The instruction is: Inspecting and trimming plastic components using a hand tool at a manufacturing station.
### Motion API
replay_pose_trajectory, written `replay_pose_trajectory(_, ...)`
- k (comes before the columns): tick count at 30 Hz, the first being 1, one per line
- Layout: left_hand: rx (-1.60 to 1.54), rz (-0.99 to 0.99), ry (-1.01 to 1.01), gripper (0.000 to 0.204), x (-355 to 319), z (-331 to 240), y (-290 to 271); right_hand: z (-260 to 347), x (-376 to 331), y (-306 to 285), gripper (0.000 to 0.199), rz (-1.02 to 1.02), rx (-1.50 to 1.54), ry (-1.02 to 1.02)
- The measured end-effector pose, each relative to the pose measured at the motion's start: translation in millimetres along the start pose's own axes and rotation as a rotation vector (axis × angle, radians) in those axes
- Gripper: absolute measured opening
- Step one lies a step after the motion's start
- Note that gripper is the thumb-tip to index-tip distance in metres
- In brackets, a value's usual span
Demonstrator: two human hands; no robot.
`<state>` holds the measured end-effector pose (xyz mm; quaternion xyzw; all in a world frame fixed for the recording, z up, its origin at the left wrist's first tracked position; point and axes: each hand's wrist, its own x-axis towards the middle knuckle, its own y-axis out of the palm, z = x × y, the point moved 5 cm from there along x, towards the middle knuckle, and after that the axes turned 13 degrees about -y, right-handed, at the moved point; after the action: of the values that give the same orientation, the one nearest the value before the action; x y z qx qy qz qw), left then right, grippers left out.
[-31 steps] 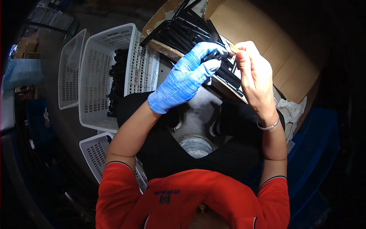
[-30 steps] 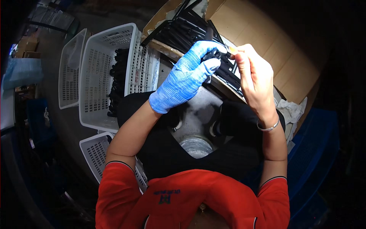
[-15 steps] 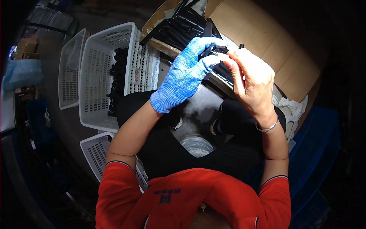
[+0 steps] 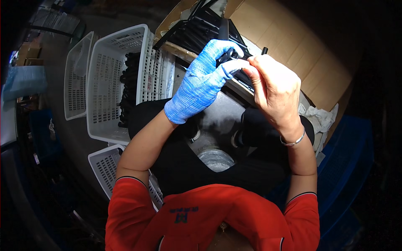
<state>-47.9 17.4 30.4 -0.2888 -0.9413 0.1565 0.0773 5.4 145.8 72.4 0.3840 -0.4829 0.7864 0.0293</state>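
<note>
My left hand [image 4: 197, 81], in a blue knitted glove, is closed round a long black plastic part [image 4: 224, 30] whose upper end sticks up past the fingers. The shape of its middle is partly hidden by the glove. Close beside it, my bare right hand [image 4: 277, 90] is pinched, its thumb and fingertip meeting the gloved thumb. A short black rod end [image 4: 264, 51] pokes out behind the right fingers; the rest of it is hidden. Behind both hands lies a pile of long black parts [image 4: 205, 27] in an open cardboard box [image 4: 289, 46].
To the left stands a white slotted basket [image 4: 100, 83] with several black parts [image 4: 130, 83] inside. Another white basket [image 4: 75, 79] is beyond it, and a smaller one [image 4: 104, 165] sits nearer. White crumpled material [image 4: 320, 119] hangs at the box's right edge.
The black part's upper end has tilted slightly to the left. My right fingertips have shifted a little and now touch the gloved thumb. Baskets and box stay put.
</note>
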Motion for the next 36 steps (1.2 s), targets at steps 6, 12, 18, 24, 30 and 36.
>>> replay_pose_trajectory(6,-0.076,0.002,-0.042,0.020,-1,1,0,1,-1,0,0.016,0.015,-0.046,0.011)
replay_pose_trajectory(12,0.005,-0.012,-0.044,0.019,-2,-2,1,2,-1,2,0.015,0.008,-0.068,0.025)
replay_pose_trajectory(18,-0.210,-0.077,-0.116,0.019,0,2,0,1,-2,6,0.015,-0.022,-0.036,0.041)
replay_pose_trajectory(24,-0.360,-0.031,-0.271,0.014,3,6,-1,-47,-19,25,0.020,-0.210,0.598,0.438)
replay_pose_trajectory(30,-0.663,0.134,-0.187,0.023,12,17,-23,-78,-23,34,0.020,0.056,0.530,0.496)
replay_pose_trajectory(36,-0.853,0.038,-0.203,0.036,14,37,-54,-67,-29,41,0.028,0.369,0.567,0.311)
